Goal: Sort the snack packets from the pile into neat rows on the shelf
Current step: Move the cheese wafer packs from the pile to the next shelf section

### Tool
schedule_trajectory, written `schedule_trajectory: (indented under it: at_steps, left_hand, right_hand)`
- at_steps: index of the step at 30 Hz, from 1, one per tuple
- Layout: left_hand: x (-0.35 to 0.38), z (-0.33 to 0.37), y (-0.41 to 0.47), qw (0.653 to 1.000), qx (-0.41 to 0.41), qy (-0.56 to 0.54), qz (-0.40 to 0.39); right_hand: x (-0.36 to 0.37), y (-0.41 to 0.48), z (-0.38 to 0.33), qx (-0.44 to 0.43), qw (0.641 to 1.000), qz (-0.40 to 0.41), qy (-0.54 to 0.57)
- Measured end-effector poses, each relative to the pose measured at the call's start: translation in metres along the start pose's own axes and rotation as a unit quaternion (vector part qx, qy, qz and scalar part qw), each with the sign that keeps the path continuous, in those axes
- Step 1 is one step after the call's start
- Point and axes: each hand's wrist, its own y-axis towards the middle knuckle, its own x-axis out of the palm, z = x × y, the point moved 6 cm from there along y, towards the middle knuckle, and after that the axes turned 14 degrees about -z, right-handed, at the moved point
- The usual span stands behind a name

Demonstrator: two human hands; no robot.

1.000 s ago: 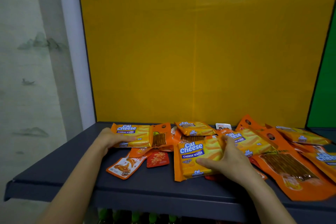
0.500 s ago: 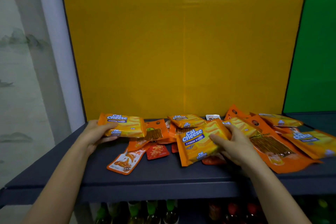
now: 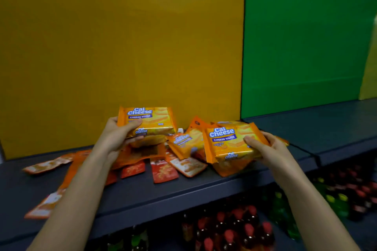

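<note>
Head view: we are at the picking step. Our left hand (image 3: 117, 138) grips the left wafer packet (image 3: 152, 119), held above the pile (image 3: 163, 167) near the back edge of the shelf (image 3: 204, 189), thumb across its front. Our right hand (image 3: 265, 149) grips the right wafer packet (image 3: 228, 142) over the pile's right side. Next, we judge, both need laying side by side on bare shelf.

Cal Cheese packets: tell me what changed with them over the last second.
The left hand lifted its Cal Cheese wafer packet off the shelf and now holds it raised before the yellow back panel. The right hand picked up the front Cal Cheese packet from the pile and holds it tilted above it. The small red sachets and orange pouches stayed lying on the shelf.
</note>
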Motion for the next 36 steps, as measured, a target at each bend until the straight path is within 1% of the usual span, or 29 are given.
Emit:
schedule_trajectory:
  at_steps: [7, 12, 16, 22, 27, 32, 36]
  left_hand:
    - [0.172, -0.037, 0.018, 0.997, -0.022, -0.024, -0.074]
    - [0.276, -0.071, 0.019, 0.994, -0.047, -0.014, -0.094]
    - [0.341, -0.097, 0.019, 0.993, -0.067, -0.025, -0.096]
    - [0.41, -0.126, 0.052, 0.99, -0.105, -0.029, -0.093]
    - [0.451, -0.143, 0.099, 0.989, -0.117, -0.01, -0.09]
    - [0.479, -0.144, 0.148, 0.988, -0.111, 0.053, -0.096]
    - [0.483, -0.148, 0.184, 0.986, -0.11, 0.114, -0.058]
  right_hand:
    - [-0.146, -0.021, -0.01, -0.014, 0.998, 0.051, -0.02]
    - [-0.233, -0.027, -0.015, -0.006, 0.998, 0.053, -0.034]
    - [-0.281, -0.024, -0.012, -0.002, 0.998, 0.053, -0.033]
    - [-0.332, -0.01, 0.002, 0.01, 0.998, 0.052, -0.03]
    - [-0.365, 0.032, 0.01, 0.017, 0.998, 0.05, -0.036]
    - [-0.37, 0.098, 0.013, 0.012, 0.998, 0.018, -0.064]
    - [-0.364, 0.151, 0.028, 0.036, 0.996, -0.018, -0.077]
